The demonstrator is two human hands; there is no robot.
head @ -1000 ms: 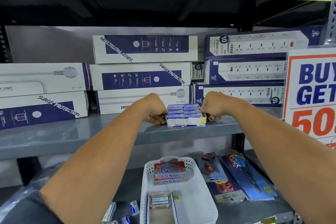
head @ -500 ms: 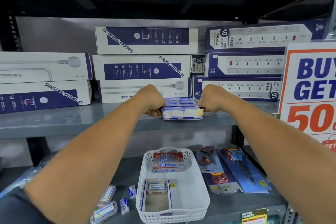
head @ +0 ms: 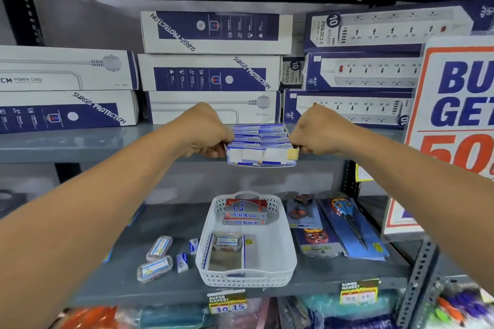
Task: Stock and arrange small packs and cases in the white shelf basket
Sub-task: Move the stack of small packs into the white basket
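A tray-like box of blue and white small packs (head: 260, 145) is at the front edge of the upper grey shelf, jutting out past it. My left hand (head: 205, 132) grips its left side and my right hand (head: 316, 133) grips its right side. Below, on the lower shelf, stands the white shelf basket (head: 287, 254). It holds a red and silver stack of packs (head: 245, 212) at its far end and a clear case (head: 226, 242) on a flat card near the front. Two clear cases (head: 157, 256) and small blue packs (head: 187, 254) lie left of the basket.
Long white and blue power-strip boxes (head: 211, 72) are stacked behind the pack box on the upper shelf. A large sale sign (head: 454, 115) stands at right. Carded scissors (head: 350, 224) lie right of the basket. Price tags (head: 227, 300) hang on the lower shelf edge.
Both hands have drawn the box of packs forward, so it now overhangs the shelf's front edge. The view has tilted downward, showing more of the lower shelf.
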